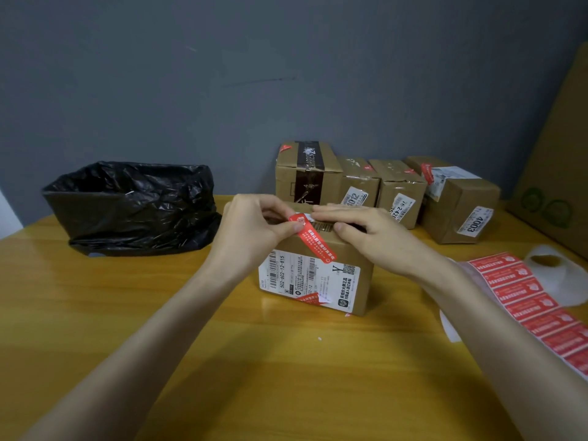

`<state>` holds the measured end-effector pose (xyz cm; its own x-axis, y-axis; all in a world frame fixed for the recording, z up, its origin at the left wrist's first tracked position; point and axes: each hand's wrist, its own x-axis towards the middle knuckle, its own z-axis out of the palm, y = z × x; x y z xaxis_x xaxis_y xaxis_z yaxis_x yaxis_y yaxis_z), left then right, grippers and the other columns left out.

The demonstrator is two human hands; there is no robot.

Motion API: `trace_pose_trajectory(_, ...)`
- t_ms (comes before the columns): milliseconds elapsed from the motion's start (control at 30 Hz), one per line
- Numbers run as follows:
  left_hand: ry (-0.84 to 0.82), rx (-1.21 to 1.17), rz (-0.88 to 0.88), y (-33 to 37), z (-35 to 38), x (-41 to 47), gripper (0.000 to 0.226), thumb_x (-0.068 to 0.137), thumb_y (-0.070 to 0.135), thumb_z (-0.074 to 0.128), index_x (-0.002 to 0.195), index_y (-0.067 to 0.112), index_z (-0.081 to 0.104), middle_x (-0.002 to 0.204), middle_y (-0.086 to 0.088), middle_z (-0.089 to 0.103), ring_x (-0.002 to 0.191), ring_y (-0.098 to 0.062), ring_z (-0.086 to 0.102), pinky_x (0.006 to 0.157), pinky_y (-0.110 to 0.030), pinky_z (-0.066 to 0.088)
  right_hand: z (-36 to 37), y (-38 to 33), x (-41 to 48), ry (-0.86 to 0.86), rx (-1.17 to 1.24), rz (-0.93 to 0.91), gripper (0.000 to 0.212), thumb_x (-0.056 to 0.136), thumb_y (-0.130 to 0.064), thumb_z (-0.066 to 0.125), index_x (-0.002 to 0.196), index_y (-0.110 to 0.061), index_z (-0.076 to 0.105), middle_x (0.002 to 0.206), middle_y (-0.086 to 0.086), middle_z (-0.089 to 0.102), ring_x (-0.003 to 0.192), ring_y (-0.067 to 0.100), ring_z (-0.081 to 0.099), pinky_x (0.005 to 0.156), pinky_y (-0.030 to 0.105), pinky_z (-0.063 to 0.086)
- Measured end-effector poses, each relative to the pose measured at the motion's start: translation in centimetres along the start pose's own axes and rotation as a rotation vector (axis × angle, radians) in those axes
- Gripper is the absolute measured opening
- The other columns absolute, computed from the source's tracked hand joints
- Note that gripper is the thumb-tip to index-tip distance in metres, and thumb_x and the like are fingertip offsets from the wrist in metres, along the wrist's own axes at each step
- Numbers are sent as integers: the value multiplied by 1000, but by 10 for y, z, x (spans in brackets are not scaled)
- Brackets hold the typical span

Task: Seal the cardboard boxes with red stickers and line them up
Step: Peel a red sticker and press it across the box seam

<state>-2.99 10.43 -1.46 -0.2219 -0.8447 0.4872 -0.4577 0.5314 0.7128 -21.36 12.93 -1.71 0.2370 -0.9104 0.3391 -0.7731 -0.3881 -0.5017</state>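
Note:
A brown cardboard box [353, 281] with a white shipping label stands on the wooden table [222, 361] in front of me. A red sticker [315, 241] runs from its top edge down over the front face. My left hand [251, 227] pinches the sticker's upper end between thumb and fingers. My right hand [366, 230] lies on the box top, its fingertips touching the sticker's upper end. A second red sticker [308, 298] sits on the label's lower edge. Behind stands a row of several boxes [458, 202], some showing red stickers.
A strip of red stickers [534, 303] on backing paper lies at the right, beside a white roll of used backing [553, 268]. A black plastic bag [133, 208] sits at the back left. A large flat cardboard sheet [560, 160] leans at the far right.

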Motion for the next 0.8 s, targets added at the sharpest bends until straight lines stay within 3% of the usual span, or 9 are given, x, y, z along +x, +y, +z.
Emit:
trace_pose_trajectory(200,-35,1,-8,1,-1,2,14,72,20,77,72,21,63,76,14,65,79,-1,66,71,-19,55,-1,1,1,-23,34,-4,36,95,-17,49,130,-26,54,139,-13,48,130,-3,32,110,22,25)
trace_pose_trajectory(333,-54,-9,-17,2,-2,6,12,73,22,76,73,20,64,75,9,69,75,-2,67,70,-18,55,-8,3,0,-149,23,-26,51,89,-27,59,137,-29,43,147,-14,36,133,-4,26,112,22,20)
trace_pose_trajectory(500,-99,-95,-31,3,-5,8,11,74,17,75,77,15,65,80,4,71,79,-6,69,74,-19,56,-12,10,3,-219,-58,-24,58,87,-34,59,140,-35,34,149,-18,28,140,0,16,118,38,-3)
trace_pose_trajectory(533,-100,-114,-31,3,-5,8,11,74,17,75,77,14,65,80,3,71,79,-6,69,75,-19,56,-12,11,3,-214,-38,-22,57,87,-33,59,139,-36,36,149,-18,30,139,-1,19,118,41,-1)
trace_pose_trajectory(667,-94,-144,-32,3,-5,8,10,74,15,75,77,15,65,81,1,72,80,-6,69,77,-23,56,-10,14,3,-131,163,-14,50,82,-30,67,130,-32,52,141,-14,45,130,1,39,108,34,37)
trace_pose_trajectory(800,-85,-162,-16,4,-6,9,14,73,13,75,78,17,63,82,3,71,79,-4,69,75,-19,56,-10,14,3,-84,236,9,53,73,-43,64,125,-31,58,135,-15,52,120,0,49,98,28,46)
